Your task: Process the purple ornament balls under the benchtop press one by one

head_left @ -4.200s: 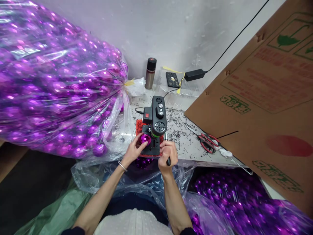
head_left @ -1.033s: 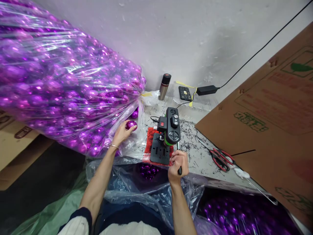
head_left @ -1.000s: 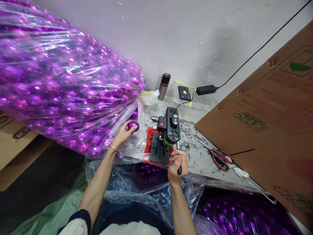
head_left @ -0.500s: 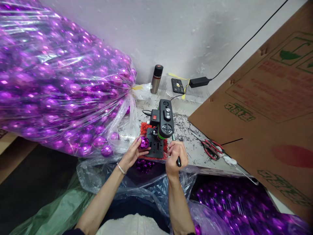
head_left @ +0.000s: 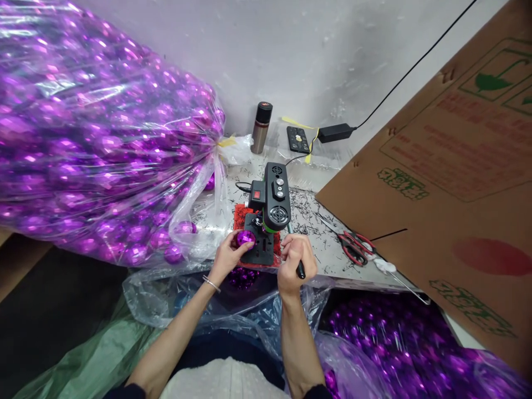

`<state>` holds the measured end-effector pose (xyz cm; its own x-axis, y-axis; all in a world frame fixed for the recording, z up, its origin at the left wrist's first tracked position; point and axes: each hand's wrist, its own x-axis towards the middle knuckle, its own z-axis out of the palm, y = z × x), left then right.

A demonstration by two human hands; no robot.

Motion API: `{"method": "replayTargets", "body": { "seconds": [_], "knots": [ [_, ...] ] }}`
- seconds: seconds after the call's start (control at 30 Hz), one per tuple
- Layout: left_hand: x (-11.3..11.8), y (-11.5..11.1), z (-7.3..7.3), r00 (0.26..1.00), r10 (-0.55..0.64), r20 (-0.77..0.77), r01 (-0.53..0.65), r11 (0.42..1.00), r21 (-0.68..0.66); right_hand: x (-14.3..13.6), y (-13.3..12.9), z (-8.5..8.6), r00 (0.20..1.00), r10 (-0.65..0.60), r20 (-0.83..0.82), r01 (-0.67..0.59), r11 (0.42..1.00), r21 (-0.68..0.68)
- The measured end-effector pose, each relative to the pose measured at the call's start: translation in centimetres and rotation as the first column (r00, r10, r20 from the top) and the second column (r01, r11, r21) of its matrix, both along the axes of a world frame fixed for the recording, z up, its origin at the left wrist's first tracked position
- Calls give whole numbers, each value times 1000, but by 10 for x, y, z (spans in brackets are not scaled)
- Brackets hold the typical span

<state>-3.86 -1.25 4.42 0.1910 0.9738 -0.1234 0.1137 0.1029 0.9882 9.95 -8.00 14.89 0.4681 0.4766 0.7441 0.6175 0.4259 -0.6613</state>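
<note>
My left hand [head_left: 228, 252] is closed on a shiny purple faceted ball [head_left: 245, 239], thumb and fingers around its left and lower sides. The ball is over the slotted black base plate [head_left: 263, 252] of a small black machine [head_left: 277, 194]. My right hand [head_left: 297, 260] makes a fist around a slim rod-like handle [head_left: 301, 270] with a black end. The handle's upper end reaches the machine's right side; the join is hidden. Under the base plate lies a red mat [head_left: 240, 217].
A clear bag of purple balls [head_left: 103, 138] fills the left. Behind the machine stand a flask [head_left: 261, 128], a phone [head_left: 297, 139] and a power adapter [head_left: 334, 132]. Red-handled scissors [head_left: 355, 247] lie beside a cardboard box [head_left: 436, 210]. More purple balls [head_left: 394, 338] sit below the table.
My left thumb and fingers have shifted around the ball, now nearer its lower side. My right fist keeps its hold on the handle. The whole view has moved slightly.
</note>
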Motion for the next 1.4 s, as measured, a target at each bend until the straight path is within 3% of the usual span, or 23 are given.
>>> {"method": "replayTargets", "body": {
  "seconds": [0.13,0.27,0.43,0.63,0.83,1.17,1.4],
  "knots": [
    [10,3,-5,967,27,-253,67,932,355,1,0,1,1000,-6,23,6,1000,6],
    [15,9,-8,920,16,-390,188,857,479,1,0,-1,998,-18,61,16,1000,22],
    [26,8,-11,901,-13,-434,256,823,506,1,-2,-4,997,-20,72,20,1000,10],
    [42,-2,-23,918,39,-394,187,835,518,1,-3,-5,998,-4,66,4,1000,4],
    [36,1,-28,938,-24,-345,209,834,511,2,-4,-8,996,-12,86,13,1000,-2],
    [31,3,-31,939,-49,-339,232,821,522,1,-1,-49,996,-10,91,3,997,76],
    [32,1,-30,942,-52,-332,229,821,523,-2,3,-59,997,-51,56,46,994,101]
  ]
}}
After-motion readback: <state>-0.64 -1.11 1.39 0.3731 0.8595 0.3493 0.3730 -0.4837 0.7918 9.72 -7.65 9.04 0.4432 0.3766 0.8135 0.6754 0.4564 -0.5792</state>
